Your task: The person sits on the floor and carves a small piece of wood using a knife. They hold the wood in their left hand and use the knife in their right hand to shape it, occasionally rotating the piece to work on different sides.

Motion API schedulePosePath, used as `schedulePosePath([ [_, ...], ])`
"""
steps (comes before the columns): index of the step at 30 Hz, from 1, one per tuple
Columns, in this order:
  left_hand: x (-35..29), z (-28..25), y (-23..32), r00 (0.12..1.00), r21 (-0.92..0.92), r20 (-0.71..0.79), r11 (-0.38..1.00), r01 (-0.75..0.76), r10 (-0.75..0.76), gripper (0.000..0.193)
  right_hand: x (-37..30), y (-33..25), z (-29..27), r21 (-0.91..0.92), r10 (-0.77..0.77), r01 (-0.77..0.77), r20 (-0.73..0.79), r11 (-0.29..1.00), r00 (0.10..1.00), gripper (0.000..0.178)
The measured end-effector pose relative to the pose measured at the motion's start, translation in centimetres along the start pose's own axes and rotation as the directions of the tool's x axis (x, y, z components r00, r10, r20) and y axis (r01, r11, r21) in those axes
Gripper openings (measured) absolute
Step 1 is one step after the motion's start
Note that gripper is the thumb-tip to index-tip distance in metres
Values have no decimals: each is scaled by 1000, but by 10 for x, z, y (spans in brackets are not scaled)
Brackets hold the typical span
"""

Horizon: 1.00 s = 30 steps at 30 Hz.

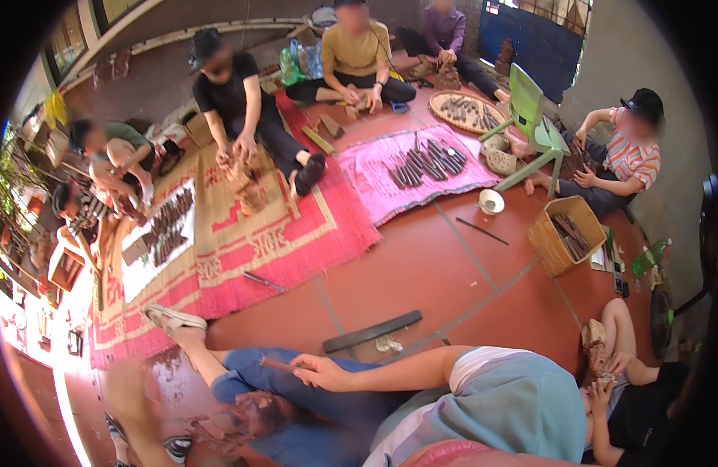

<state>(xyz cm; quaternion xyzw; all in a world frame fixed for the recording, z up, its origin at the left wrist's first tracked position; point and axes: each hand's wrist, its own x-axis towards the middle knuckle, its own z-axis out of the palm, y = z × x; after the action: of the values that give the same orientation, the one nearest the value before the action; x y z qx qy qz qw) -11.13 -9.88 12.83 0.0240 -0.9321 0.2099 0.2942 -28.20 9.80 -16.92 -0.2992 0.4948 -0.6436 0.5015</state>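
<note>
My right hand is closed around a slim brown carving chisel, held over my jeans-clad leg. Below it, between my legs, lies a reddish-brown carved wood piece, its details soft. At the lower left a tan shape smeared by motion rises from the edge; it seems to be my left hand or forearm, or a wooden mallet, and its fingers cannot be made out. A flat dark bar lies on the tiles past my legs.
Rows of carving tools lie on a pink cloth and a white sheet. A basket of tools, a white bowl and a green chair stand to the right. Several people sit around, some handling wood pieces.
</note>
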Motion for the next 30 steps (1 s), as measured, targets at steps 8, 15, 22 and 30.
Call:
schedulePosePath([
  [8, -30, -19, 89, 855, -327, -48, 817, 475, -516, 23, 2, 4, -4, -40, -17, 16, -32, 999, 999, 25],
  [15, -61, 25, 130, 795, -508, 99, 657, 557, -598, 30, -5, -4, 3, -113, -47, 39, -74, 993, 996, 26],
  [22, -58, 32, 139, 890, -258, 56, 854, 451, -453, 28, -7, -7, 8, -191, -65, 53, -58, 980, 996, 26],
  [30, -62, 29, 122, 812, -457, -37, 733, 504, -582, 28, -3, 5, 9, -154, -94, 84, -54, 984, 994, 26],
])
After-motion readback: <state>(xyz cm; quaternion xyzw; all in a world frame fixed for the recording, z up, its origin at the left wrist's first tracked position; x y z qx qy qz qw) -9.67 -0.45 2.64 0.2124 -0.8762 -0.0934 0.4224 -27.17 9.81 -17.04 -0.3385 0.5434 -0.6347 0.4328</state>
